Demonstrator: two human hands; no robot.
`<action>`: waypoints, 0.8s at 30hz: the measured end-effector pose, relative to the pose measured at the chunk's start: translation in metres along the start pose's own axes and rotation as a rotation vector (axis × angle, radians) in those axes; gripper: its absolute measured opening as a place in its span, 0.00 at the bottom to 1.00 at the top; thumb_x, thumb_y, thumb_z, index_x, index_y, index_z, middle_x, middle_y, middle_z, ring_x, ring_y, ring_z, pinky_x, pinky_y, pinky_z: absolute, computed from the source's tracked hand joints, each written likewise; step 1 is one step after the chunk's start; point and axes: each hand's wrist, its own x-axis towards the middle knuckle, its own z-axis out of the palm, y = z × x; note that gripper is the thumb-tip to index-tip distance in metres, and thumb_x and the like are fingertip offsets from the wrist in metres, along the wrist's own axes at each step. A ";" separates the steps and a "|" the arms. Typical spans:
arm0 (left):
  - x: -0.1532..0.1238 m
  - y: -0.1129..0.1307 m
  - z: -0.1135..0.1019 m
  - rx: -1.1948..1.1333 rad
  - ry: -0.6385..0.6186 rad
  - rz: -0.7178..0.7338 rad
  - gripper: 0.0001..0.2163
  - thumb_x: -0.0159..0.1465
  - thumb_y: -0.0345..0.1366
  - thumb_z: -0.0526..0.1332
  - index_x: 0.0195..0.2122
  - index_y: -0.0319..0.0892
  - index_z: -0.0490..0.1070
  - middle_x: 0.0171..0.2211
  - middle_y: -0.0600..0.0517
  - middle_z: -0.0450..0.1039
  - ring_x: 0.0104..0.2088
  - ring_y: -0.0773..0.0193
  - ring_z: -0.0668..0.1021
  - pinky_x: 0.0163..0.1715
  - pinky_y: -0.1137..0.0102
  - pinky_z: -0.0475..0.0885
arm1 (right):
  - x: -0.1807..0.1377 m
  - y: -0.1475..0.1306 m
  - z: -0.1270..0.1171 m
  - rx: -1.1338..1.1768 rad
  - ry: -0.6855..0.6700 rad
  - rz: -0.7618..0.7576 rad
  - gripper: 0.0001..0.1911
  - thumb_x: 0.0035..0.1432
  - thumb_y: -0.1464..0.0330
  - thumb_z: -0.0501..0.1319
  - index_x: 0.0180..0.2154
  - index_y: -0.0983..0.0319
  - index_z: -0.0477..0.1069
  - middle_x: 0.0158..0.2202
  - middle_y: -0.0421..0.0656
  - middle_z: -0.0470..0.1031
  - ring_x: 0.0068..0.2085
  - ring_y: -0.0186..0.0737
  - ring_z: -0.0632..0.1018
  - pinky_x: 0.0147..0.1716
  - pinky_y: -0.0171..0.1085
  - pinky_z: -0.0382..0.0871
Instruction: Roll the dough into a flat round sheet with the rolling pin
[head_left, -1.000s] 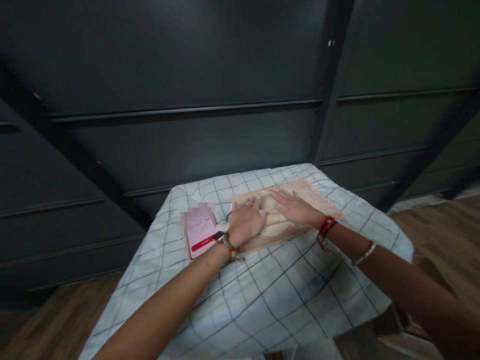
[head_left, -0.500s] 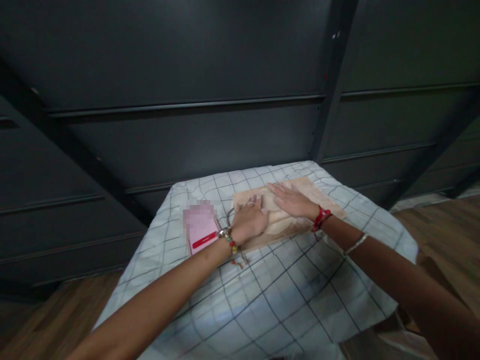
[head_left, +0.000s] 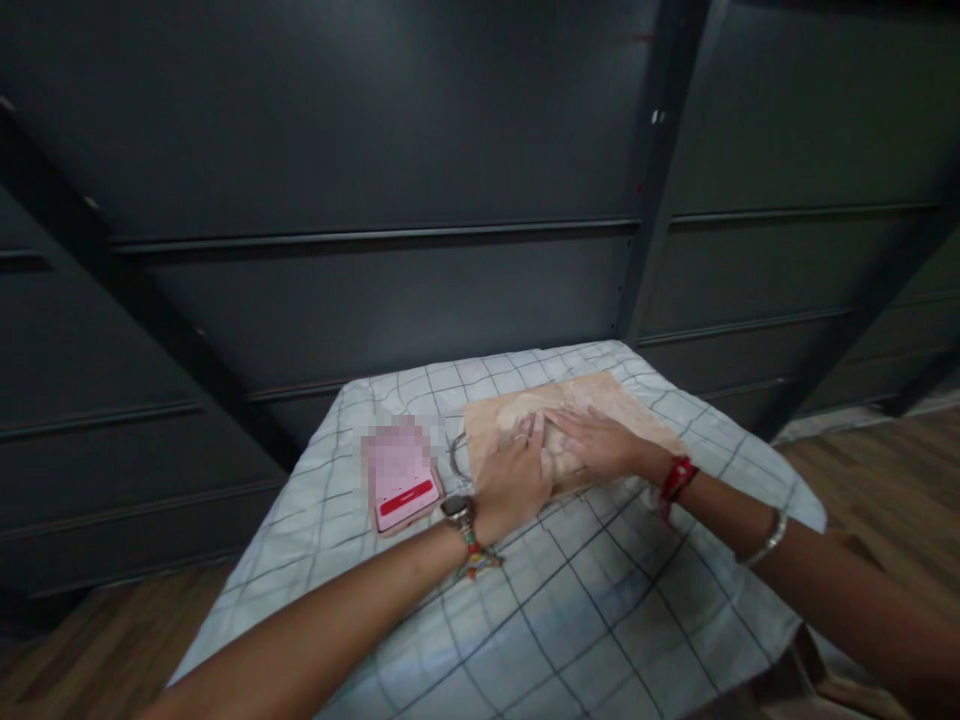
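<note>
A flat beige piece of fabric-like material (head_left: 600,395) lies on a table covered with a white checked cloth (head_left: 540,610). My left hand (head_left: 514,475) rests palm down on its near left part, fingers stretched forward. Beside it my right hand (head_left: 596,440) also lies flat on the beige piece, fingers pointing left and apart. Both hands press a raised fold or roll of the material (head_left: 559,462) between them. Neither hand grips anything. A watch and beaded bracelet sit on my left wrist, a red band on my right.
A pink phone-like object (head_left: 401,480) with a red stripe lies left of my left hand; its upper part is blurred. A thin loop of wire or cord (head_left: 455,452) lies between it and the beige piece. Dark metal panels (head_left: 390,200) stand behind the table. Wooden floor surrounds it.
Both hands have slid back toward me along the beige piece, closer to its near edge. The view has shifted slightly.
</note>
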 end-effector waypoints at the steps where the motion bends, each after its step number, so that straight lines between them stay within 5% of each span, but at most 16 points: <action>1: 0.002 0.000 0.001 0.014 0.016 -0.035 0.27 0.68 0.36 0.37 0.66 0.29 0.46 0.66 0.40 0.46 0.66 0.56 0.50 0.63 0.58 0.47 | 0.001 -0.001 -0.001 0.005 0.020 0.014 0.31 0.63 0.65 0.43 0.67 0.61 0.42 0.68 0.45 0.46 0.67 0.47 0.50 0.62 0.56 0.46; 4: 0.004 0.000 0.003 0.013 -0.014 -0.106 0.27 0.68 0.37 0.37 0.65 0.27 0.46 0.66 0.38 0.46 0.66 0.54 0.51 0.62 0.56 0.48 | 0.002 -0.003 -0.002 -0.007 0.108 0.045 0.31 0.63 0.67 0.41 0.67 0.66 0.43 0.68 0.49 0.46 0.67 0.47 0.49 0.62 0.55 0.47; 9: -0.006 0.010 0.007 -0.004 -0.018 0.060 0.27 0.68 0.36 0.38 0.66 0.28 0.46 0.66 0.39 0.46 0.66 0.55 0.52 0.63 0.59 0.47 | -0.017 -0.003 0.006 -0.065 0.115 -0.091 0.30 0.62 0.68 0.43 0.65 0.61 0.50 0.66 0.47 0.53 0.65 0.46 0.55 0.62 0.54 0.49; 14: 0.003 0.010 0.001 -0.018 -0.083 -0.089 0.26 0.68 0.36 0.37 0.64 0.25 0.49 0.65 0.36 0.47 0.65 0.52 0.53 0.61 0.56 0.51 | -0.004 -0.005 0.002 0.000 0.207 0.016 0.32 0.62 0.68 0.42 0.67 0.63 0.44 0.66 0.48 0.51 0.65 0.46 0.54 0.61 0.55 0.50; 17: 0.001 0.012 0.003 -0.033 -0.094 -0.053 0.26 0.69 0.36 0.36 0.65 0.26 0.46 0.66 0.37 0.47 0.65 0.54 0.52 0.61 0.58 0.51 | 0.001 -0.007 0.001 0.012 0.235 -0.028 0.31 0.62 0.68 0.42 0.67 0.62 0.45 0.66 0.46 0.53 0.65 0.43 0.55 0.62 0.52 0.50; 24: -0.008 0.018 0.006 0.019 0.008 0.038 0.27 0.69 0.37 0.36 0.65 0.25 0.46 0.66 0.36 0.47 0.65 0.53 0.53 0.62 0.58 0.50 | -0.044 -0.008 0.020 -0.136 0.339 -0.034 0.28 0.64 0.64 0.45 0.63 0.67 0.55 0.61 0.53 0.63 0.61 0.48 0.64 0.58 0.47 0.59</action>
